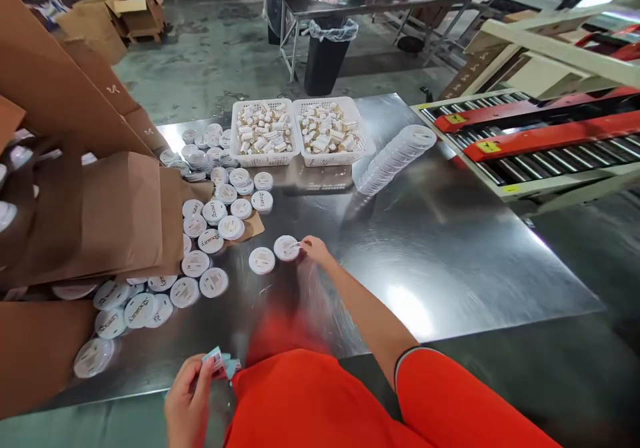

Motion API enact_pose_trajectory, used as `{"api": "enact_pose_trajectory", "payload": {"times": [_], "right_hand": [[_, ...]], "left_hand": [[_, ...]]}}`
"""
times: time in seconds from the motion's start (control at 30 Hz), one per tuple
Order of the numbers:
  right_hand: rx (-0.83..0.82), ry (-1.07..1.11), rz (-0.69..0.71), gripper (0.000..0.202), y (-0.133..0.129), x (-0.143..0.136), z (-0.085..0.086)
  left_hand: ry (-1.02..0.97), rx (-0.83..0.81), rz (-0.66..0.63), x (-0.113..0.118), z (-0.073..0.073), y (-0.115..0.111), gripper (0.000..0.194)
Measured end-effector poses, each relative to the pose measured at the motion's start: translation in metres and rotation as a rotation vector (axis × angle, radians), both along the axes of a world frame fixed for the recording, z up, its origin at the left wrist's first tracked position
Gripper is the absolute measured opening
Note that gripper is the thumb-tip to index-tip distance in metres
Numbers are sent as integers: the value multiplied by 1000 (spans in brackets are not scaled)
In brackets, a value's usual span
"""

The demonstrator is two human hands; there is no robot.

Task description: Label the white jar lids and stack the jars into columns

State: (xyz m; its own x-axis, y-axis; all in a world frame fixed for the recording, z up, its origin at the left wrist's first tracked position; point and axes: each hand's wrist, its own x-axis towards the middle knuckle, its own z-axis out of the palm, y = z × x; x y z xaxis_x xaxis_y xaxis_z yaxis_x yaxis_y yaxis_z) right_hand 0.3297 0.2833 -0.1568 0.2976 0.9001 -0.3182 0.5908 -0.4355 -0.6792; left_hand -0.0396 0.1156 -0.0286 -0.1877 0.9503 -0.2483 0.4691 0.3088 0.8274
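My left hand [189,398], low by the table's front edge, pinches a strip of small blue-and-white stickers [220,363]. In the middle of the steel table my right hand [314,248] reaches out with its fingertips pinched. A small whitish sticker [296,245] shows between those fingertips and the edge of a round white tub [286,249]; how far it is stuck down I cannot make out. Just left of that tub lies a second round white tub [261,261] with printing on its top. Many more round tubs [213,283] spread loosely over the table's left side.
An open cardboard box [120,215] with more tubs stands at left. Two white baskets [327,160] of small bottles sit at the back. A long leaning stack of clear lids or tubs [395,158] lies right of them. A roller conveyor [550,158] runs along the right.
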Motion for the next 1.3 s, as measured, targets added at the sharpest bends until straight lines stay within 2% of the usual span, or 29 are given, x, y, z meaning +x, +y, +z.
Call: {"api": "enact_pose_trajectory", "payload": {"times": [0.1, 0.2, 0.5, 0.97, 1.3], "right_hand": [[-53, 19, 118, 14, 10, 6, -10], [-99, 14, 206, 14, 17, 4, -13], [-145, -56, 331, 17, 24, 1, -5], [-191, -159, 357, 19, 28, -9, -2], [-239, -231, 299, 19, 28, -19, 1]], "left_hand": [[-6, -14, 36, 3, -2, 0, 45], [10, -26, 37, 11, -2, 0, 46], [-56, -77, 25, 14, -4, -2, 43], [-51, -91, 36, 12, -10, -4, 45], [-51, -105, 37, 10, -12, -4, 45]]}}
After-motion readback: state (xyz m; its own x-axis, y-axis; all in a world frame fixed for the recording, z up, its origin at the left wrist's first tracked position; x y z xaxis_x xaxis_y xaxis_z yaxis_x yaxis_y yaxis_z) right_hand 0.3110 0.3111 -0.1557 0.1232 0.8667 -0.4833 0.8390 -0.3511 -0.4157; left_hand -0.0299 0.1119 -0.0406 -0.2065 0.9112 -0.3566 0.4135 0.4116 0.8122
